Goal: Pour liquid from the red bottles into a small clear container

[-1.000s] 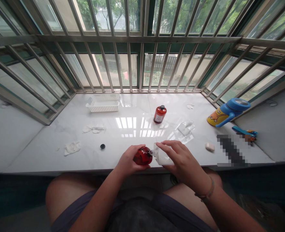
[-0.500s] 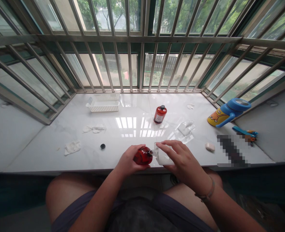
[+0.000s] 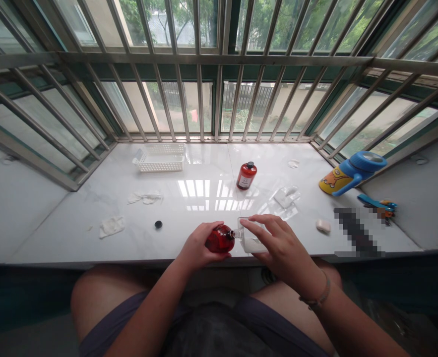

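Observation:
My left hand is shut around a red bottle, which lies tilted with its narrow neck against the rim of a clear plastic cup. My right hand grips that cup from the far side, and a little white contents shows in its bottom. A second red bottle with a black cap stands upright farther along the white marble sill. A small black bottle cap lies to the left of my hands.
A white plastic basket sits at the back, and crumpled white tissues lie at left. At right are a blue-and-yellow child's cup, a white soap bar and a blurred patch. Steel window bars run behind the sill.
The clear cup has shifted slightly to the right. The red bottle stays tilted at its rim, and both hands keep their hold.

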